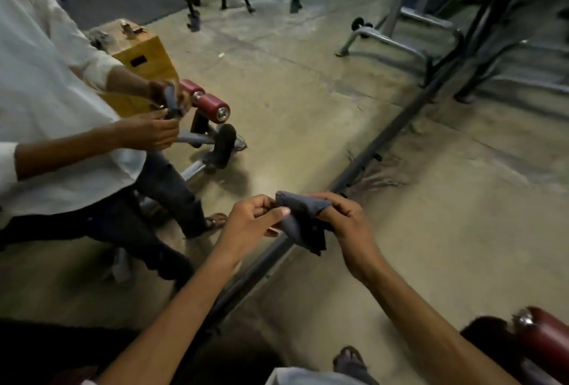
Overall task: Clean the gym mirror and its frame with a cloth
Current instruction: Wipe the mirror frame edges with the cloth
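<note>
Sandal (351, 360) and a white shirt hem at the bottom edge, with both forearms reaching forward from there. Left hand (252, 218) pinches one end of the cloth (298, 215), thumb on top and fingers curled. Right hand (345, 215) grips the other end, fingers curled round it. Cloth is dark grey, folded and bunched, one corner hanging down between the hands. It is held in the air in front of the frame (385, 141), touching neither frame nor glass. The frame is a dark bar running diagonally along the concrete floor (446, 230). Mirror (277, 92) fills the left side. In it are the person's reflection (46, 107) in a white shirt, both hands on the cloth, plus a wooden box (144, 58) and red rollers. Red pad (542, 332) sits at bottom right. Picture is dim and slightly blurred.
</note>
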A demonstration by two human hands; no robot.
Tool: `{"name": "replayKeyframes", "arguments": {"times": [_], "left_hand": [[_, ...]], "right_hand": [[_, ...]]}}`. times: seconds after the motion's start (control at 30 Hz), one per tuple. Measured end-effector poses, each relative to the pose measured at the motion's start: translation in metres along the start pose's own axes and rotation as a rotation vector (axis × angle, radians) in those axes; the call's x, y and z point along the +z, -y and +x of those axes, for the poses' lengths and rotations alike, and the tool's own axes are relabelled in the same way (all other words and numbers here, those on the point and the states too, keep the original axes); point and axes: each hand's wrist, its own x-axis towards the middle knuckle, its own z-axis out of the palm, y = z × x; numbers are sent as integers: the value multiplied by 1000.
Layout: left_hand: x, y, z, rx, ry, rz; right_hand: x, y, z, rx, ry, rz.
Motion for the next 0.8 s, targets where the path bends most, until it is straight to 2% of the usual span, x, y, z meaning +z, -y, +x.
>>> {"name": "replayKeyframes", "arguments": {"times": [0.23,0.33,0.43,0.53,0.6,0.7,0.8], "left_hand": [[128,-5,41,-15,126,-43],[176,-15,54,19,214,-3],[220,-28,70,66,361,16],[262,-41,89,78,503,13],[288,-46,104,60,608,-17],[323,-53,131,24,734,-16],[356,-57,164,-29,864,21]], "right_hand": [[-115,-39,-20,80,-200,18],[-159,-53,-29,152,-342,35],[-198,-71,-36,275,-555,62],[-227,-91,-42,455,-730,270],[-241,-97,-45,531,-746,421],[-258,-104,-41,495,-692,575],[-272,-106,-23,387,-791,637]]}}
